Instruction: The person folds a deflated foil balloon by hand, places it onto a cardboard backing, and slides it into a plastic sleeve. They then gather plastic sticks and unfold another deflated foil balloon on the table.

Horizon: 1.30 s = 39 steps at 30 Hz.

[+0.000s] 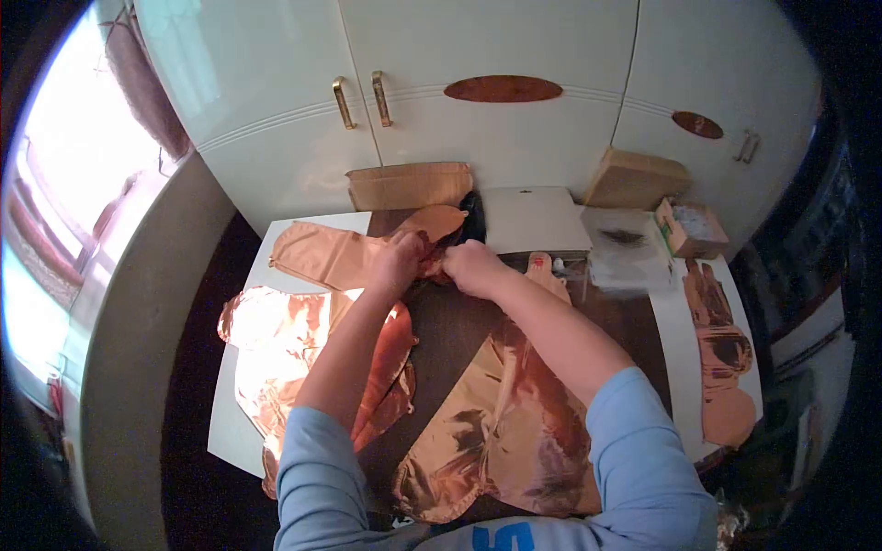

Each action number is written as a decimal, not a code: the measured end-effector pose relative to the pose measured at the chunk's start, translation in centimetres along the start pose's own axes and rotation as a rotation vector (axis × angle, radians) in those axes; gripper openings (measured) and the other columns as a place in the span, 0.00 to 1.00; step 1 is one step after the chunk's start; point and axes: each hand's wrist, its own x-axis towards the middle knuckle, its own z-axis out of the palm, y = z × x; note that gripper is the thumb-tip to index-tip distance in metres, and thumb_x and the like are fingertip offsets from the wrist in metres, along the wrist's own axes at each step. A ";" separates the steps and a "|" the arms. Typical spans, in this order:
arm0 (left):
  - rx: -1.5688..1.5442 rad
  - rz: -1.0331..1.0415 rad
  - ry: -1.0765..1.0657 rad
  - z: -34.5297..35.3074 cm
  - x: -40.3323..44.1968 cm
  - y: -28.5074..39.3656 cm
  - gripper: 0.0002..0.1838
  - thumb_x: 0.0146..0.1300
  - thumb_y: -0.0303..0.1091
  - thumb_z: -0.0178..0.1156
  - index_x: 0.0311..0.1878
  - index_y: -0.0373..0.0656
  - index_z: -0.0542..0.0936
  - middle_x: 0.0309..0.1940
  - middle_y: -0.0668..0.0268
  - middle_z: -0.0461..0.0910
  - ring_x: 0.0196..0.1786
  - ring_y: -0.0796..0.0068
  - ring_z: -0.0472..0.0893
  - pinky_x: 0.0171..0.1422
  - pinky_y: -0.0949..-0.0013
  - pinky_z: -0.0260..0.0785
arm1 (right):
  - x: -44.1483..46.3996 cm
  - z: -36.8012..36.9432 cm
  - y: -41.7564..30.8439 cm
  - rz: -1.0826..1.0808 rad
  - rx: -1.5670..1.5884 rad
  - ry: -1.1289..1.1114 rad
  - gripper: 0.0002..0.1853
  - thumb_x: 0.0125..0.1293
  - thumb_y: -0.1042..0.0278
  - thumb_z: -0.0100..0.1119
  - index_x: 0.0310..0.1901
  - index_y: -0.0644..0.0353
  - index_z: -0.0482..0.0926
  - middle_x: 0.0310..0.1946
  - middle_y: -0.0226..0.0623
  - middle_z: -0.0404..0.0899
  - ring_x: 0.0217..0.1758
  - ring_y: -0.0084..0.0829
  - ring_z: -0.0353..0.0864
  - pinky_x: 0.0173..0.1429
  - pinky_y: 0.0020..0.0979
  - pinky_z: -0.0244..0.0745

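Note:
My left hand and my right hand meet near the back of the table, both with fingers closed. Between them is a small crumpled, shiny copper-coloured piece, which looks like part of a foil balloon; my fingers hide most of it. Just behind and left of my hands lies a flat rose-gold foil balloon. A black item sits right behind my right hand. A larger shiny foil balloon lies under my left forearm, and another foil balloon spreads in front of my body.
A folded rose-gold foil balloon lies on the right. At the back are a white box, clear plastic bags, a small open carton and brown cardboard pieces. White cabinets rise behind the table.

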 end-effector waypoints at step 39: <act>0.366 -0.320 0.043 -13.6 5.5 1.9 0.17 0.65 0.44 0.59 0.41 0.38 0.83 0.34 0.44 0.82 0.40 0.45 0.84 0.46 0.52 0.75 | 3.4 0.6 -3.1 0.419 0.316 -0.047 0.35 0.63 0.37 0.54 0.64 0.53 0.75 0.66 0.53 0.68 0.72 0.51 0.64 0.74 0.53 0.57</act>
